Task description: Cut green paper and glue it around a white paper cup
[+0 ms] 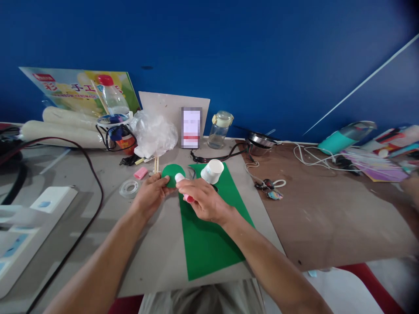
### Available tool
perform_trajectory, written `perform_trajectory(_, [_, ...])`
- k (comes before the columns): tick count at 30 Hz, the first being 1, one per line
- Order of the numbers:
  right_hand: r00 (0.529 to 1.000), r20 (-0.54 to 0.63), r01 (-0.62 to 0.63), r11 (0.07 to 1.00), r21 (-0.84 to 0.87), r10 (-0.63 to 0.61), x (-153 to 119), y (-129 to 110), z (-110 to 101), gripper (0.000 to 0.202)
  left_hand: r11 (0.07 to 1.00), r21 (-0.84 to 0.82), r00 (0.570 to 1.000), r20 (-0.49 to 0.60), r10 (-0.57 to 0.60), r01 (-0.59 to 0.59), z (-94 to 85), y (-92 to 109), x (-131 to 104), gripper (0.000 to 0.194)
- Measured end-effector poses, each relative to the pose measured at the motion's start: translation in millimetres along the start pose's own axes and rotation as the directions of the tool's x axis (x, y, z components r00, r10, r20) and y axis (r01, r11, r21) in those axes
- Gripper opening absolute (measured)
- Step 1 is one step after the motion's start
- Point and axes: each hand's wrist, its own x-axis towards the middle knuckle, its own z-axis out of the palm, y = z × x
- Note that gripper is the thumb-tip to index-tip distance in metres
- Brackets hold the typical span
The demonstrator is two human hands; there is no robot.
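Note:
My left hand (153, 191) is closed on the edge of a round green paper disc (173, 173), thumb on top. In my right hand (207, 199) is a glue stick (189, 198) with a pink-red body; its white end (179, 177) is at the disc's right part, and I cannot tell if it touches. A large green paper sheet (209, 248) lies under my right hand. On its far end a white paper cup (212, 171) rests tilted. Left of my left hand are a roll of clear tape (128, 189) and a pink eraser-like block (140, 173).
A phone (191, 127) leans at the back beside a glass jar (220, 129) and a crumpled plastic bag (157, 133). A dark cable (94, 218) crosses the left side. Keys (273, 192) lie on the brown table part. Another person's blurred hand (411, 187) shows far right.

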Motion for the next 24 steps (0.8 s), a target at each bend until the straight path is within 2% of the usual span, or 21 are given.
perform_trajectory(4, [1.000, -0.004, 0.006, 1.000, 0.023, -0.006, 1.8, -3.6, -1.6, 0.035, 0.999, -0.003, 0.998, -0.036, 0.045, -0.046, -5.6, 1.2, 4.4, 0.011])
perform_trajectory(8, [0.978, -0.157, -0.110, 0.980, 0.168, 0.137, 1.8, -8.2, -0.8, 0.030, 0.986, 0.101, 0.991, -0.018, 0.133, -0.131, -5.5, -2.1, 5.4, 0.013])
perform_trajectory(10, [0.933, -0.252, -0.191, 0.948, 0.254, 0.256, 0.9, -8.1, 2.4, 0.026, 0.983, 0.111, 0.989, 0.022, 0.144, -0.145, -3.1, -4.6, 3.6, 0.015])
perform_trajectory(12, [0.862, -0.326, -0.267, 0.894, 0.360, 0.389, -0.1, -5.7, 7.6, 0.022, 0.986, 0.091, 0.990, 0.059, 0.132, -0.137, -0.2, -6.6, 1.3, 0.015])
perform_trajectory(14, [0.791, -0.343, -0.310, 0.815, 0.489, 0.506, -0.7, -2.0, 13.1, 0.020, 0.990, 0.070, 0.990, 0.087, 0.116, -0.122, 2.1, -7.7, -0.5, 0.014])
perform_trajectory(16, [0.746, -0.330, -0.329, 0.751, 0.573, 0.579, -0.6, 0.9, 16.8, 0.020, 0.994, 0.042, 0.990, 0.103, 0.099, -0.104, 3.4, -8.1, -1.1, 0.015])
perform_trajectory(19, [0.715, -0.315, -0.384, 0.727, 0.570, 0.624, 0.0, 1.1, 17.0, 0.019, 0.997, 0.004, 0.994, 0.083, 0.078, -0.078, 3.2, -7.8, 0.1, 0.014])
perform_trajectory(24, [0.694, -0.309, -0.496, 0.743, 0.450, 0.651, -0.6, -3.8, 11.1, 0.018, 0.996, -0.045, 0.996, 0.037, 0.082, -0.081, -1.8, -6.4, 5.9, 0.014])
